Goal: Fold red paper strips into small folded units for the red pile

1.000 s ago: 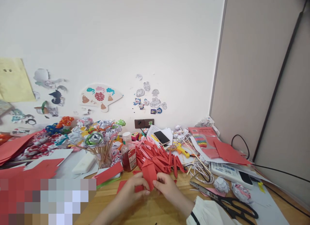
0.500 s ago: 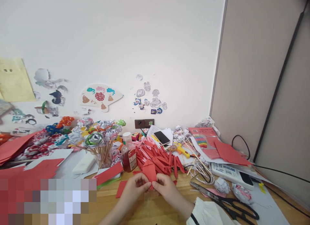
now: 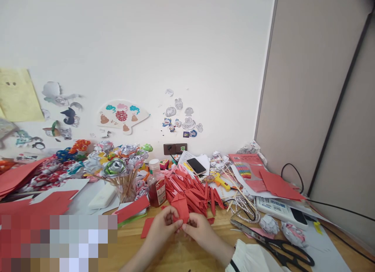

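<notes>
Between my two hands, a folded piece of red paper (image 3: pixel 179 207) stands up, its top edge creased to slanted corners. My left hand (image 3: pixel 166 224) pinches its lower left side with thumb and fingers. At the lower right, my right hand (image 3: pixel 197 227) closes thumb and fingers on the same paper; its fingertips are partly hidden. Right behind lies a heap of folded red paper pieces (image 3: pixel 193 192). A small red paper sheet (image 3: pixel 147 227) rests on the table beside my left wrist.
Black scissors (image 3: pixel 272 240) lie right of my right forearm, near crumpled paper balls (image 3: pixel 268 224) and a bead string (image 3: pixel 243 209). A sauce bottle (image 3: pixel 152 182), a cup of sticks (image 3: pixel 125 190), a yellow glue gun (image 3: pixel 220 181) and a phone (image 3: pixel 196 166) stand or lie behind.
The red paper has tilted slightly to the left between my hands. My right fingers have shifted a little at its lower edge, while both hands stay in nearly the same place.
</notes>
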Motion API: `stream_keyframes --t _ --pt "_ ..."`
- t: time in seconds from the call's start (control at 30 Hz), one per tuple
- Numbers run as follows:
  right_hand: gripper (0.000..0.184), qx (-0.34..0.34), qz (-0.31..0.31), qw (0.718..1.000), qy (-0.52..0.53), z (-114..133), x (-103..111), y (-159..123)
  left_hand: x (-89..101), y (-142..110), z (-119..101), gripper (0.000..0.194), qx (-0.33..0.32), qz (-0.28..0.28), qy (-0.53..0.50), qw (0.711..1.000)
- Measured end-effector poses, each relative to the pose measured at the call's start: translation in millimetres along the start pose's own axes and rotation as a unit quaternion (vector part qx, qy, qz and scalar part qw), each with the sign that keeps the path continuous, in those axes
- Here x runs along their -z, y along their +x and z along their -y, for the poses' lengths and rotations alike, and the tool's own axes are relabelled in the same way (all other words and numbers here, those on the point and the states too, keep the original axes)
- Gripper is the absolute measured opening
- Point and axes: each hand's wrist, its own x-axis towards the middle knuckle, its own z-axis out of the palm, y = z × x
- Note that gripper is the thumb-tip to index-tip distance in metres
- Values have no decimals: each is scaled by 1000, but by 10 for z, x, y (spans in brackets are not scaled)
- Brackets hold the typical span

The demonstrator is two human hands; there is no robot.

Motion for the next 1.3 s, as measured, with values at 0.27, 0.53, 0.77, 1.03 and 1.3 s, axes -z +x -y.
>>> stream_keyframes --t 0.27,0.53,0.77,1.03,1.3 --pt "17 -2 -15 998 -63 -94 5 19 -6 -1 33 28 -6 -2 5 1000" --pt "17 -40 -6 999 -14 -3 -14 18 -27 -31 90 30 -24 -3 34 999" --pt "23 -20 -8 999 -41 -46 30 35 -44 -50 10 31 -33 -3 47 998" --pt "19 -45 -12 999 -6 -52 50 47 -21 -78 4 29 -81 -54 121 988" --pt "18 -95 24 995 -15 98 137 13 119 -5 -109 37 -58 -101 67 991"
